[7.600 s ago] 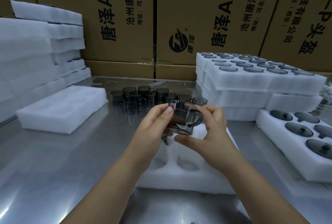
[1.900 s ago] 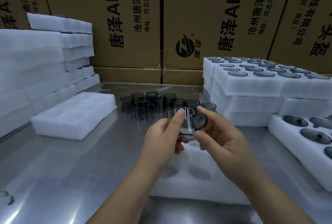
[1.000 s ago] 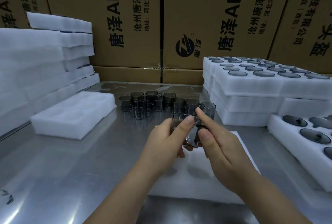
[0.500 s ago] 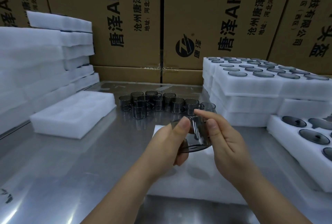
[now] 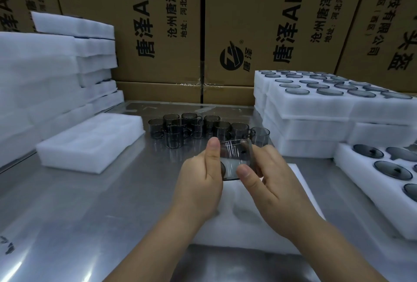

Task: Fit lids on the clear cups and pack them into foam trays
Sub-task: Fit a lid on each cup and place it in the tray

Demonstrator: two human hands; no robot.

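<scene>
A clear grey-tinted cup (image 5: pixel 235 157) is held between both hands above a white foam tray (image 5: pixel 300 193) on the steel table. My left hand (image 5: pixel 200 182) grips its left side with the thumb up along the wall. My right hand (image 5: pixel 268 180) grips the right side, thumb across the front. The cup is tilted. Whether a lid sits on it cannot be made out. Several more cups (image 5: pixel 198 127) with handles stand in a cluster behind.
Foam trays holding dark lids (image 5: pixel 388 168) lie at the right, with stacked filled trays (image 5: pixel 327 110) behind them. An empty foam tray (image 5: pixel 90 141) and a tall foam stack (image 5: pixel 45 74) stand at the left. Cardboard boxes (image 5: pixel 158 24) wall off the back.
Both hands have kept hold of the cup and turned it; it has tipped from upright to tilted and dropped a little toward the foam tray.
</scene>
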